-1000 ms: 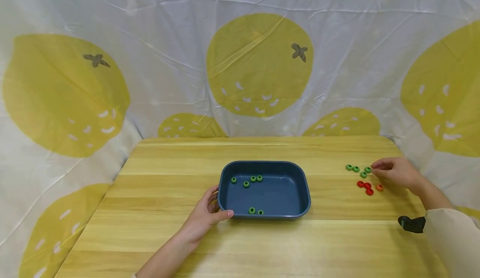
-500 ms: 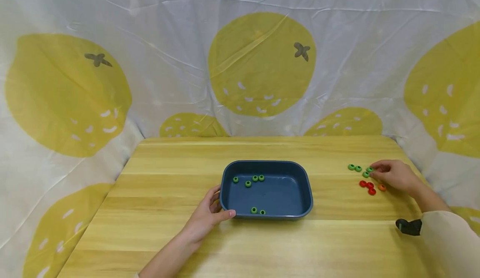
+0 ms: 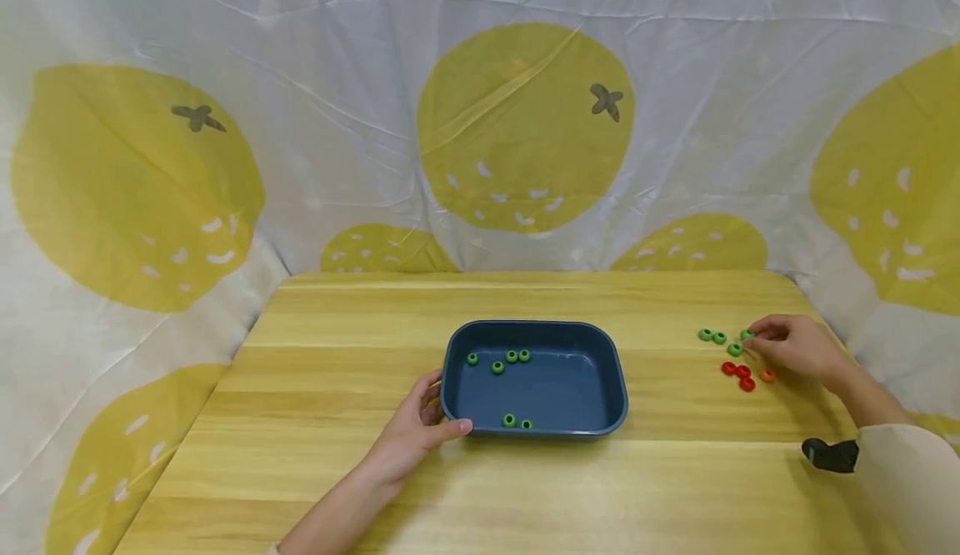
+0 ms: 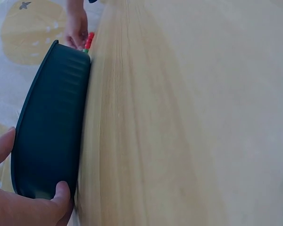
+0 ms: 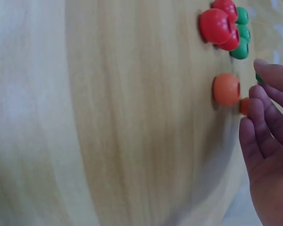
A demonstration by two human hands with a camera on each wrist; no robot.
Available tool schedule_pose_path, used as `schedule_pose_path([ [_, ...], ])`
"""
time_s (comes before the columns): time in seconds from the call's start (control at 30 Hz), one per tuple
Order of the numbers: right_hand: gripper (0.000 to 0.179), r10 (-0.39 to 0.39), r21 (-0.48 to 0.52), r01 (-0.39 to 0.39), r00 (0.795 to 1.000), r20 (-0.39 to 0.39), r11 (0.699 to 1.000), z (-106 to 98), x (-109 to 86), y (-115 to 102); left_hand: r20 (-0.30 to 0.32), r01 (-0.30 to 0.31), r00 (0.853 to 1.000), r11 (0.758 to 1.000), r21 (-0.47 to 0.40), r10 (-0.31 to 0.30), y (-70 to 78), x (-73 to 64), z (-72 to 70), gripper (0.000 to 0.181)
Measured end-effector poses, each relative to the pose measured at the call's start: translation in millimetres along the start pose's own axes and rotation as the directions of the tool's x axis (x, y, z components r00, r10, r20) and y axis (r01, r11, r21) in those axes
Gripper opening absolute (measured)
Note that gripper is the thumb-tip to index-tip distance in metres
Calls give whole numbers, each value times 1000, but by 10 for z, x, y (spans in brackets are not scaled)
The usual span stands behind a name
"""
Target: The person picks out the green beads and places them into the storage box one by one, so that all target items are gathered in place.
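Note:
My left hand (image 3: 408, 434) grips the left end of a dark blue tray (image 3: 532, 432), thumb over the near rim and fingers along its side. Several green beads (image 3: 498, 367) with holes lie inside, mostly toward the left. At the right of the table my right hand (image 3: 798, 351) pinches a green bead (image 3: 747, 334) between thumb and fingertip; in the right wrist view this green bead (image 5: 259, 78) is mostly hidden. Just left of that hand lie 3 other green beads (image 3: 735, 350).
Near the right hand 3 red beads (image 3: 747, 385) lie together, with an orange bead (image 3: 767, 376) beside them. The right wrist view shows a second orange piece (image 5: 245, 106) behind the fingers. A lemon-print cloth (image 3: 525, 130) hangs around the wooden table (image 3: 360, 313).
The right fingers have closed on the rightmost green bead and moved it slightly right and up, away from the other green ones. The left hand and tray stay put; the head view shifts slightly.

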State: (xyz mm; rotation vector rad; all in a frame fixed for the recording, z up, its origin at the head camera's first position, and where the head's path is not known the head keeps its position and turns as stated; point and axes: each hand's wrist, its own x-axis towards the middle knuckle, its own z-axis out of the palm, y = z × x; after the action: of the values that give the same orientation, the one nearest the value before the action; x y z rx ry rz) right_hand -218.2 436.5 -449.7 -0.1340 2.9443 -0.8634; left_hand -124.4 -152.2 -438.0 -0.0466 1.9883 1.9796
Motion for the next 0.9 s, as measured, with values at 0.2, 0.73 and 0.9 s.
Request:
schedule_pose_path([
  [0.2, 46, -21, 1, 21, 1000, -9, 1000, -52, 56, -120, 3, 0, 1000, 1000, -2, 0, 0, -2, -5, 85],
  [0.73, 39, -66, 34, 65, 998, 12, 997, -9, 182, -482, 18, 7, 1000, 1000, -9, -7, 3, -6, -4, 86],
  [0.9, 38, -90, 31, 90, 996, 14, 995, -6, 221, -601, 24, 1, 1000, 1000, -18, 0, -5, -2, -11, 86],
])
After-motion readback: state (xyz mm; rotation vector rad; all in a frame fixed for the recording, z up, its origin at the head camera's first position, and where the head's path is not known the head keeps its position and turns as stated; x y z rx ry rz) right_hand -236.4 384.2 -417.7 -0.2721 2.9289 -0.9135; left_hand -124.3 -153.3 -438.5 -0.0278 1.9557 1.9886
